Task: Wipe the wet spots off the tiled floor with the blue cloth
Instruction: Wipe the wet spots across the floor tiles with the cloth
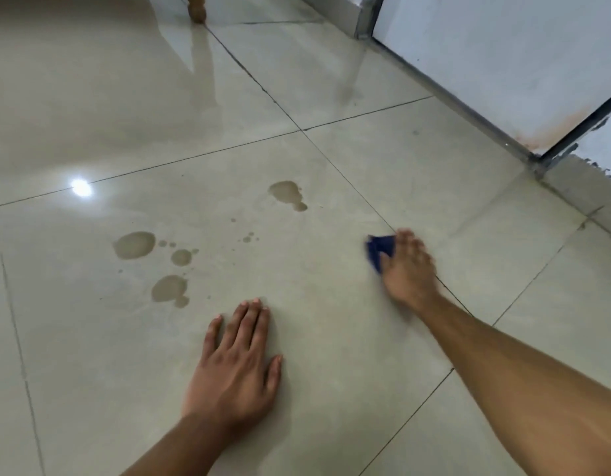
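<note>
The right hand (408,266) pressed the blue cloth (379,250) flat against the tiled floor (331,338). Its fingers were spread over the cloth, though motion blur hid the exact grip. The cloth was bunched, and only its far-left portion showed beyond the fingertips. The left hand (237,362) lay palm-down on the floor near and to the left of the cloth, fingers close together, thumb apart, holding nothing.

All wet spots lay to the left of the cloth. The nearest spot (287,194) was left and farther away. A cluster of three puddles (153,266) lay well apart to the left, beyond the left hand. The right hand was therefore the working hand, and a leftward sweep appeared to be required.

Open tile separated the cloth from every spot. A white panel (503,63) bounded the floor to the right of the cloth.
</note>
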